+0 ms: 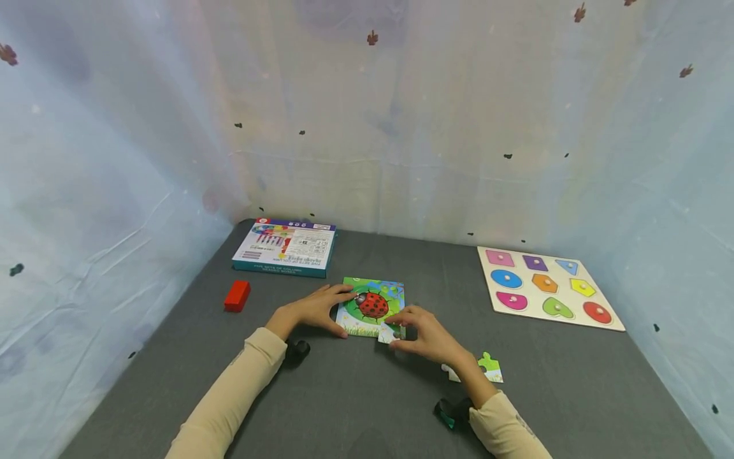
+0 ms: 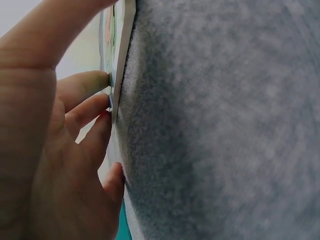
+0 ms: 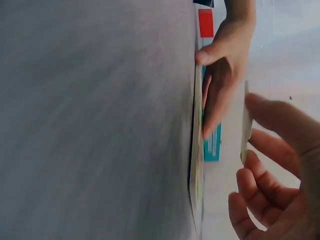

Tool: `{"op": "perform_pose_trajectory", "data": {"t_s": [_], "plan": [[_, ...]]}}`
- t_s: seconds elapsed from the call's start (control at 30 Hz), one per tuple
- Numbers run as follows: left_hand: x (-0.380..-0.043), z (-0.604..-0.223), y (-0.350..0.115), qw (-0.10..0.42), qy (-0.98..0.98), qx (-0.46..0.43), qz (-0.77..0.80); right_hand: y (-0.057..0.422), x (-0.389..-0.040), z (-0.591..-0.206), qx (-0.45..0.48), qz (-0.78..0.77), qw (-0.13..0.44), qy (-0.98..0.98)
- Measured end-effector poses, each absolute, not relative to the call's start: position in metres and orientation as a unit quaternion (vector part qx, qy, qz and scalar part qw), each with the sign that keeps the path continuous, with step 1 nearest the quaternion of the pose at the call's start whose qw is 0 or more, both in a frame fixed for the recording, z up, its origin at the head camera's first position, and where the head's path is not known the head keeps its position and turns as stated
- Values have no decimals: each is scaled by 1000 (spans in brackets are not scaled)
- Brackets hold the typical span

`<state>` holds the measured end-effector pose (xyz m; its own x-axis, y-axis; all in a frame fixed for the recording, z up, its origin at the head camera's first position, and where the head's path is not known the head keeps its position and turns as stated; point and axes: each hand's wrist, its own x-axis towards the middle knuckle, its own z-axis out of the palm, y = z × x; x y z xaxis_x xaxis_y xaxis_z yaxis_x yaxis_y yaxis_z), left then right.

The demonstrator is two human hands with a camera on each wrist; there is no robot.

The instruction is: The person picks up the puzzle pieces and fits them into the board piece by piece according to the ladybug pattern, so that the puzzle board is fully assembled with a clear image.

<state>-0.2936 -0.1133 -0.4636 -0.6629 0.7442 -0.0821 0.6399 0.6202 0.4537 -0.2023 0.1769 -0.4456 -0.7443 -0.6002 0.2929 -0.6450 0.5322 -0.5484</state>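
A ladybug jigsaw puzzle (image 1: 362,325) in a thin square tray lies on the grey table. My left hand (image 1: 314,310) rests at its left side, fingertips on the top surface and thumb at the near-left corner. Between thumb and fingers my right hand (image 1: 429,336) pinches a puzzle piece (image 1: 386,333) over the tray's near right corner. In the right wrist view that puzzle piece (image 3: 246,125) appears edge-on, raised above the tray. Two loose puzzle pieces (image 1: 490,368) lie by the right wrist, one of them partly hidden behind it.
A flat teal-edged box (image 1: 281,269) lies at the back left, with a red block (image 1: 237,296) in front of it. To the right is a board of coloured shapes (image 1: 533,306). Pale patterned sheets (image 1: 378,172) hang around the table.
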Motion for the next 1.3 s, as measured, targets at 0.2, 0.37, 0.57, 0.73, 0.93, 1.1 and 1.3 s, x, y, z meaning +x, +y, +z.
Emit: {"op": "perform_pose_trajectory", "data": {"t_s": [0.2,0.37,0.57,0.73,0.93,1.1,1.3], "plan": [[-294,-466,-113,134,890,388,200,143,-228,-452,365,320,31,-874],[-294,-466,-115,133,884,393,217,123,-243,-455,375,303,29,-876],[-297,-468,-116,130,876,405,228,112,-252,-460,389,286,37,-875],[-300,-472,-117,120,868,422,231,109,-255,-466,403,301,42,-863],[-300,-474,-119,119,863,429,238,108,-254,-472,407,315,36,-857],[-298,-474,-119,115,863,429,240,106,-254,-473,411,317,44,-854],[-299,-473,-118,110,867,424,239,105,-251,-471,402,317,43,-858]]}}
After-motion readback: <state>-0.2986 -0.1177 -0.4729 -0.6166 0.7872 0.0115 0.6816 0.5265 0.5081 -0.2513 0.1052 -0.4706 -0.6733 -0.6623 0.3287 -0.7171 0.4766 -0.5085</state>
